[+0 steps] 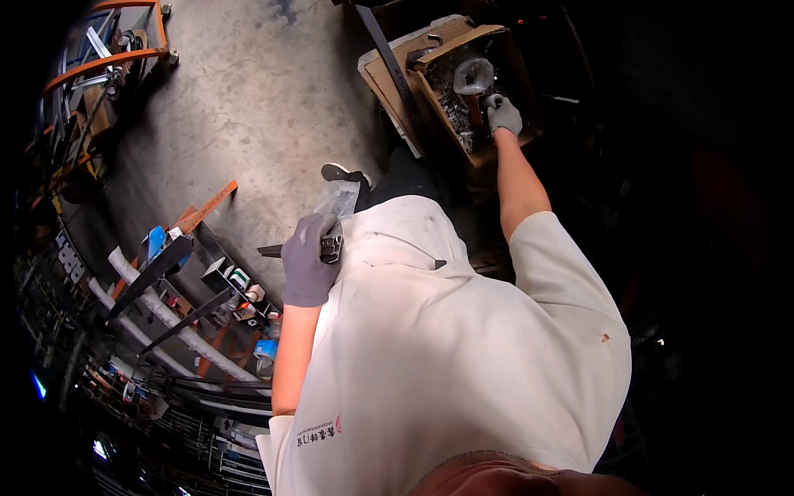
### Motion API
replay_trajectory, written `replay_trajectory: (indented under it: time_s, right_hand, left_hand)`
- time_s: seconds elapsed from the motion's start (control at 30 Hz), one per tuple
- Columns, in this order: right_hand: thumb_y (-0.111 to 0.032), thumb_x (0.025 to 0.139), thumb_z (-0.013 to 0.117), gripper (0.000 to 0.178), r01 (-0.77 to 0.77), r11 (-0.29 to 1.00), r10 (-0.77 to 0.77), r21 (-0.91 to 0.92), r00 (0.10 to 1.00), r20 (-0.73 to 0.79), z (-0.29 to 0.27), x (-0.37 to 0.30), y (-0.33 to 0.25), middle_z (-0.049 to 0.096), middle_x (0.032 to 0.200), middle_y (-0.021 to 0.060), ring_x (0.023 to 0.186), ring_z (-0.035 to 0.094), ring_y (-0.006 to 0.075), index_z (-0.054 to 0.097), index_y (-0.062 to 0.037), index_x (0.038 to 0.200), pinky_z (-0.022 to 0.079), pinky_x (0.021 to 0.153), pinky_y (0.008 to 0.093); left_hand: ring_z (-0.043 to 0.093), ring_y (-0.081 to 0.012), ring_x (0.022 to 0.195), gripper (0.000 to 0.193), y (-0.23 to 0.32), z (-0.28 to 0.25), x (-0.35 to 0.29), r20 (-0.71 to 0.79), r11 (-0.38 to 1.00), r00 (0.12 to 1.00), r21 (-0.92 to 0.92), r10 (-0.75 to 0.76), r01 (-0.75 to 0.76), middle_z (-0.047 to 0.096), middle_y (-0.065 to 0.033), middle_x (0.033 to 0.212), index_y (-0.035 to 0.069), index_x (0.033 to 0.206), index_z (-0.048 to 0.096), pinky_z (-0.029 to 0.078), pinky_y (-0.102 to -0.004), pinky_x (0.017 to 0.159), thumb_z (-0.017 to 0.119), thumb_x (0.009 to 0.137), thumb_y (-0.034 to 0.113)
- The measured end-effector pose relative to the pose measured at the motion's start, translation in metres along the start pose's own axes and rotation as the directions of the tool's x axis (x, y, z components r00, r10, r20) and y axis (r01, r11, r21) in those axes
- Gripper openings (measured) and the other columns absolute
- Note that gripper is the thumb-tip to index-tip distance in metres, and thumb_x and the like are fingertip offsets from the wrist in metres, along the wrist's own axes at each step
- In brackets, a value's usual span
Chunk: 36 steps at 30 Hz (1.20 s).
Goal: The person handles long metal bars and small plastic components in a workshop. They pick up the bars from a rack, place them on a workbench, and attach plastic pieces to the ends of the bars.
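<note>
My left hand [307, 260], in a grey glove, is closed at my waist around a short black metal profile piece [332, 249] with a slotted end. A clear plastic bag [339, 198] hangs at the same hand, with small contents I cannot make out. My right arm is stretched out to the far right. Its gloved hand [505, 118] is down inside an open cardboard box [444, 112], fingers closed at a small dark and whitish item that I cannot identify. Loose small metal parts [453, 106] and a clear plastic bag [474, 76] lie in that box.
A long dark bar [387, 54] leans across flattened cardboard [376, 73] beside the box. Left of me stand a rack with white-wrapped lengths [178, 318], dark jutting arms and small boxes. An orange-framed cart [107, 62] is at the far left on the concrete floor [248, 99].
</note>
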State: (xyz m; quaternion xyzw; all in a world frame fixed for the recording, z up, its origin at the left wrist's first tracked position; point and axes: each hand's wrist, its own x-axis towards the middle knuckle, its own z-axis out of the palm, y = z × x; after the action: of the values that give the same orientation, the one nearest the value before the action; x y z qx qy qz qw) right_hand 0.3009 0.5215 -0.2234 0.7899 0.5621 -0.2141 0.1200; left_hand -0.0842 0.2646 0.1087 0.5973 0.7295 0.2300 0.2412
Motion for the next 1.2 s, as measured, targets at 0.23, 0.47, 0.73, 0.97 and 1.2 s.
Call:
replay_trajectory:
  time_s: [0.23, 0.47, 0.73, 0.97, 1.2]
  right_hand:
    - [-0.036, 0.089, 0.070, 0.036, 0.055, 0.987, -0.047, 0.151, 0.997, -0.056, -0.042, 0.002, -0.001, 0.074, 0.118, 0.0154, 0.111, 0.070, 0.0353, 0.075, -0.0181, 0.120, 0.055, 0.096, 0.0456]
    - [-0.035, 0.088, 0.073, 0.033, 0.128, 0.978, -0.118, 0.162, 0.991, -0.070, -0.080, 0.014, 0.014, 0.076, 0.110, 0.0148, 0.106, 0.071, 0.0359, 0.075, -0.0174, 0.115, 0.056, 0.093, 0.0455]
    - [-0.033, 0.088, 0.074, 0.040, 0.150, 0.975, -0.108, -0.161, 0.963, 0.246, 0.025, 0.044, 0.015, 0.072, 0.123, 0.0188, 0.115, 0.068, 0.0392, 0.069, -0.0141, 0.123, 0.055, 0.098, 0.0494]
    - [-0.024, 0.089, 0.064, 0.029, 0.126, 0.985, -0.099, -0.117, 0.972, 0.212, 0.047, 0.044, 0.008, 0.072, 0.117, 0.0209, 0.113, 0.068, 0.0407, 0.069, -0.0102, 0.114, 0.055, 0.096, 0.0505]
    - [-0.029, 0.091, 0.067, 0.022, 0.129, 0.989, -0.134, 0.077, 0.989, 0.058, 0.022, 0.027, 0.026, 0.075, 0.112, 0.0165, 0.108, 0.071, 0.0382, 0.076, -0.0134, 0.104, 0.056, 0.093, 0.0483]
  left_hand:
    - [0.069, -0.0369, 0.091, 0.034, 0.001, 0.007, -0.003, -0.056, 1.000, 0.998, 0.011, 0.014, -0.013, 0.069, -0.0160, 0.102, 0.009, 0.112, 0.064, 0.056, -0.0424, 0.075, 0.078, 0.081, 0.004]
    - [0.070, -0.0367, 0.091, 0.036, 0.017, 0.014, 0.011, -0.068, 1.000, 0.998, -0.006, 0.016, -0.017, 0.070, -0.0160, 0.102, 0.009, 0.113, 0.065, 0.057, -0.0433, 0.074, 0.080, 0.081, 0.004]
    - [0.071, -0.0338, 0.085, 0.032, 0.035, 0.015, 0.020, -0.019, 0.999, 1.000, 0.034, -0.002, 0.003, 0.070, -0.0139, 0.099, 0.009, 0.108, 0.065, 0.056, -0.0404, 0.071, 0.078, 0.080, 0.001]
    - [0.070, -0.0350, 0.083, 0.034, 0.037, 0.017, 0.019, -0.019, 0.998, 1.000, 0.057, -0.008, 0.010, 0.070, -0.0136, 0.101, 0.012, 0.113, 0.064, 0.056, -0.0420, 0.067, 0.078, 0.083, 0.005]
    - [0.069, -0.0366, 0.083, 0.039, 0.032, 0.013, 0.025, 0.004, 0.997, 0.998, 0.039, 0.061, -0.061, 0.070, -0.0147, 0.102, 0.012, 0.115, 0.064, 0.055, -0.0437, 0.067, 0.077, 0.080, 0.003]
